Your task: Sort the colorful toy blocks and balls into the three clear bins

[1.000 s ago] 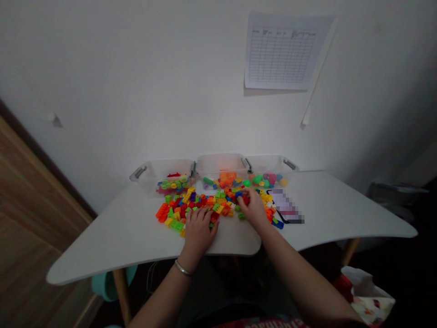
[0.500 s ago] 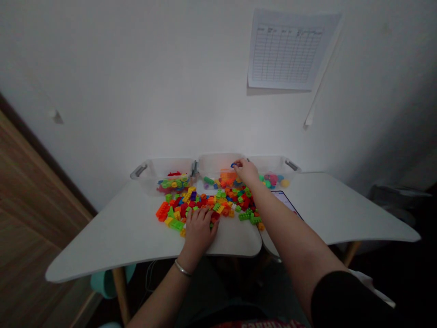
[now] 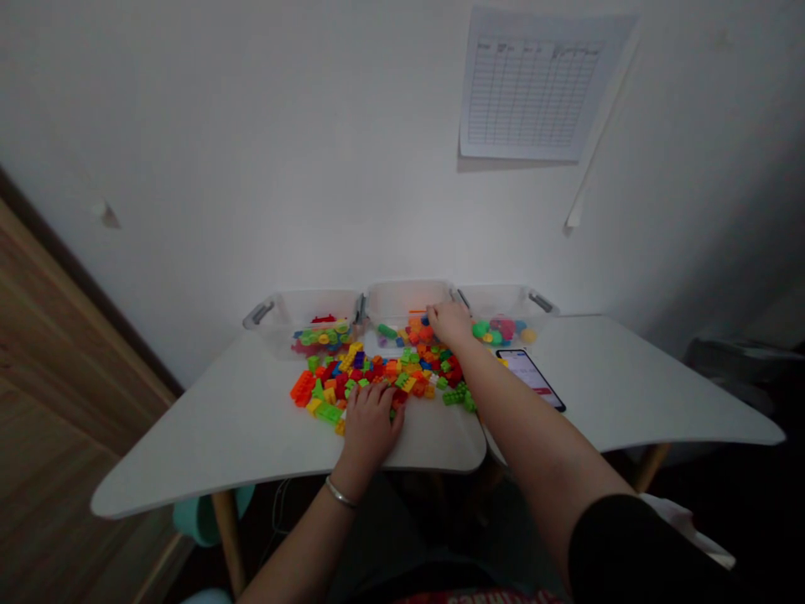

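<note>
A pile of bright toy building blocks (image 3: 377, 369) covers the middle of the white table (image 3: 251, 453). My left hand (image 3: 371, 419) lies palm down on the pile's front edge, its fingers stretched out over the blocks. My right hand (image 3: 450, 323) reaches over the clear middle bin (image 3: 408, 294), fingers curled downward. A small blue piece (image 3: 426, 320) shows at its fingertips; its exact kind is too small to make out. Orange pieces and a green piece (image 3: 386, 331) lie inside that bin.
The left clear bin (image 3: 308, 304) holds mixed colourful pieces. Round, coloured pieces sit in the right bin (image 3: 496, 300). A phone (image 3: 532, 380) lies beside my right forearm. A printed sheet (image 3: 541, 92) hangs on the wall behind.
My right hand has lowered slightly into the middle bin with the small blue piece. The phone shows more fully now. My left hand stays on the blocks.
</note>
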{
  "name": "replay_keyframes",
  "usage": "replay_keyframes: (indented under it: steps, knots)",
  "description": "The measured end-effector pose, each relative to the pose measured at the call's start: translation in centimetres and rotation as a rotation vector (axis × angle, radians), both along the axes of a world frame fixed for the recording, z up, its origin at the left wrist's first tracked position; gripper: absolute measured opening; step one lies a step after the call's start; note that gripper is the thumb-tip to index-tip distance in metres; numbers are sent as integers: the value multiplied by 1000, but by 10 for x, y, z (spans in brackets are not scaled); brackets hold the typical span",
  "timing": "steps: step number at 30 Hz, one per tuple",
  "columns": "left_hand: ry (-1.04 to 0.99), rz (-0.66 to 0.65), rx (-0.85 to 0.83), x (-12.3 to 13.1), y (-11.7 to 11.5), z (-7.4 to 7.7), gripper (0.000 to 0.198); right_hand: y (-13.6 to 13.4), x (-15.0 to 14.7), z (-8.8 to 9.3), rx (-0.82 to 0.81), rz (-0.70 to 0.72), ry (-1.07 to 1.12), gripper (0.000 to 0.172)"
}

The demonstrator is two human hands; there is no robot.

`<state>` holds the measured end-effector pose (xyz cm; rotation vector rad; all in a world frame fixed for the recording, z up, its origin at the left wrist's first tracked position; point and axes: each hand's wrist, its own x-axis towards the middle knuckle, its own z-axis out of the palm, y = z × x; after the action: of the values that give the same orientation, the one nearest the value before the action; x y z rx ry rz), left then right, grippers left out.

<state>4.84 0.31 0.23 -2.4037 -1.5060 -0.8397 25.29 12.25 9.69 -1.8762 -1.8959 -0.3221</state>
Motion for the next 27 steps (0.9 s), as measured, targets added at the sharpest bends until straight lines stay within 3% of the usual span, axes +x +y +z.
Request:
replay_keyframes:
  steps: [7, 11, 17, 21, 27]
  knots:
    - [-3, 4, 20, 0, 2, -3, 28, -1, 2, 2, -32, 29, 12, 48]
    - [-4, -4, 15, 0, 2, -3, 28, 0, 9, 7, -51, 122, 84, 40]
    - [-2, -1, -2, 0, 2, -2, 28, -22, 22, 7, 254, 202, 383, 33]
    - [-1, -1, 1, 0, 2, -2, 28, -56, 22, -13, 324, 224, 503, 32]
    - [4, 9, 9, 1, 1, -2, 28, -98, 4, -68, 225, 274, 355, 28]
